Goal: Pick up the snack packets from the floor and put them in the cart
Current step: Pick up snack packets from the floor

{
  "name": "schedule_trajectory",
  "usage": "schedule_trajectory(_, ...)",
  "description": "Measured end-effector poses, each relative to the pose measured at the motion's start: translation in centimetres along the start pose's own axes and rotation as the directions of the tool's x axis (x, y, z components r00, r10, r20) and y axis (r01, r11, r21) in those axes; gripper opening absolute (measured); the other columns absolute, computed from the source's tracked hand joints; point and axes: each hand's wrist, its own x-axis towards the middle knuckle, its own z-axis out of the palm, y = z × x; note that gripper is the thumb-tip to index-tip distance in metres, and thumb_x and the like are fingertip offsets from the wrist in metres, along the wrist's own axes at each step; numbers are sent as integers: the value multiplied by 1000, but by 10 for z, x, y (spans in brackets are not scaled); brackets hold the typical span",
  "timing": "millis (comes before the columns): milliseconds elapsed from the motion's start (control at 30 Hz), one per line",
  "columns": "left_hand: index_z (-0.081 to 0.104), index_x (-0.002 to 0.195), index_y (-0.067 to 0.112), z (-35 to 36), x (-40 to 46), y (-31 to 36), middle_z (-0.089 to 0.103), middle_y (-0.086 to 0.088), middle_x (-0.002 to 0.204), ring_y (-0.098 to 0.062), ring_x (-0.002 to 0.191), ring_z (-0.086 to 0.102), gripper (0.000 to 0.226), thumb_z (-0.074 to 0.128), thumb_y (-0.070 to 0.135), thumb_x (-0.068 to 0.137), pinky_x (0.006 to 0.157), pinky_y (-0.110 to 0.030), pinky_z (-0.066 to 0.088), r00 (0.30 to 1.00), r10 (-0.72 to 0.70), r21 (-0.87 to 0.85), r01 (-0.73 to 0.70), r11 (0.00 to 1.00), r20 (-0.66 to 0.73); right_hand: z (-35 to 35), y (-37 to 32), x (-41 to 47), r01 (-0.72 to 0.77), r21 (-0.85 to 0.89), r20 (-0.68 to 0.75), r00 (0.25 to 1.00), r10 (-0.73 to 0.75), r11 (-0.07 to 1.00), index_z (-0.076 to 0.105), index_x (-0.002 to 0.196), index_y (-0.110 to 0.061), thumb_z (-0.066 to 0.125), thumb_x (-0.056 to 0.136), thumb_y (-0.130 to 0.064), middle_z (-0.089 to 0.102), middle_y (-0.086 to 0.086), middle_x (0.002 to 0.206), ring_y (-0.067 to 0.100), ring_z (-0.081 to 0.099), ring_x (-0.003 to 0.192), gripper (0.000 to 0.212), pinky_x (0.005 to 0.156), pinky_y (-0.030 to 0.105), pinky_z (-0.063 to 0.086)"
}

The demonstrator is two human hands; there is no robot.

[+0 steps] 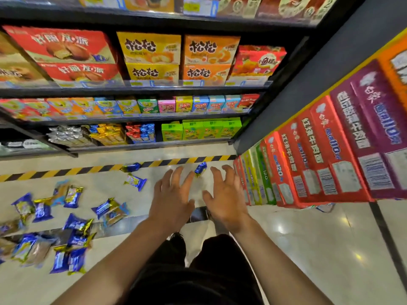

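From the head view, the yellow-and-black hazard tape point(88, 170) running across the floor point(308, 249) serves as the landmark. Both hands reach forward just on the near side of that tape. The left hand point(170, 201) has its fingers spread and straight, its grip released and holding nothing. The right hand point(226, 198) is likewise spread, its grip released and empty.

One blue snack packet point(200, 168) lies on the near side of the tape, showing between the fingertips of the two hands; neither hand clearly touches it. A second blue packet point(131, 167) lies right on the tape, further left. A third packet point(135, 182) sits just on the near side of the tape below that one. The main scatter of packets point(66, 234) lies well to the near side of the tape and off to the left, many of them overlapping.

Beyond the tape stand the store shelves point(141, 91), stocked with boxed snacks. At the tape's right end stands a stack of red and purple cartons point(319, 161).

No cart shows anywhere in this view. Judging by the many packets on the floor and two empty hands, the task looks barely begun or far from done: nearly all the gathering remains, and the lone packet between the hands seems the likely next pick.
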Motion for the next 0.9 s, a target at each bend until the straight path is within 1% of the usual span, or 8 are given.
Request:
schedule_trajectory(67, 19, 158, 26, -4, 10, 0, 14, -11, 164, -38, 149, 14, 78, 59, 43, 93, 115, -52, 23, 999, -33, 6, 33, 999, -21, -3, 3, 14, 7, 6, -6, 1000, -7, 1000, 31, 150, -20, 54, 90, -42, 21, 11, 153, 31, 25, 137, 68, 112, 44, 29)
schedule_trajectory(167, 8, 159, 28, -7, 29, -3, 4, -8, 166, -36, 151, 5, 76, 49, 47, 97, 118, -51, 17, 994, -106, 13, 106, 994, -5, -6, 10, 38, 18, -1, -12, 1000, -18, 1000, 37, 147, -17, 59, 88, -42, 29, 14, 150, 34, 31, 134, 68, 109, 46, 34)
schedule_trajectory(267, 20, 157, 26, -9, 46, -5, 14, -10, 164, -38, 149, 14, 77, 56, 47, 92, 114, -55, 24, 982, -175, 30, 177, 984, -64, -1, 20, 67, 76, -62, -19, 997, -78, 995, 46, 142, -15, 65, 81, -47, 41, 18, 143, 38, 43, 128, 71, 104, 49, 40)
schedule_trajectory(367, 22, 156, 25, -6, 62, -4, 19, -11, 162, -37, 147, 18, 78, 55, 51, 91, 112, -51, 27, 969, -236, 138, 243, 960, -70, 0, 31, 92, 144, -161, 40, 989, -140, 976, 39, 146, -22, 62, 85, -51, 34, 13, 149, 34, 33, 138, 72, 112, 53, 30)
schedule_trajectory(467, 31, 153, 22, 3, 77, 0, 29, -13, 158, -39, 144, 25, 79, 64, 47, 85, 110, -54, 30, 948, -298, 73, 307, 949, -112, 3, 46, 115, 223, -157, 23, 975, -222, 962, 36, 148, -20, 60, 88, -50, 31, 12, 151, 32, 28, 141, 70, 115, 53, 27)
schedule_trajectory(633, 9, 158, 24, 36, 108, 12, 17, -9, 163, -34, 149, 12, 88, 57, 49, 89, 118, -49, 19, 874, -466, 17, 473, 881, -140, 35, 72, 164, 264, -169, 40, 964, -261, 950, 38, 146, -19, 56, 89, -50, 32, 13, 152, 34, 28, 140, 67, 116, 53, 24)
schedule_trajectory(767, 17, 158, 21, 80, 134, 6, 25, -11, 160, -36, 147, 18, 88, 59, 47, 85, 114, -46, 13, 833, -516, -35, 520, 854, -201, 77, 91, 201, 242, -186, 25, 970, -242, 952, 34, 148, -22, 53, 90, -52, 29, 11, 153, 32, 26, 141, 67, 117, 52, 20)
schedule_trajectory(900, 20, 157, 24, 151, 158, -17, 28, -10, 159, -34, 147, 20, 82, 51, 49, 85, 114, -46, 17, 814, -561, -121, 548, 828, -152, 138, 118, 228, 217, -176, 48, 976, -212, 960, 36, 148, -20, 57, 87, -50, 33, 12, 152, 33, 31, 139, 71, 116, 50, 25)
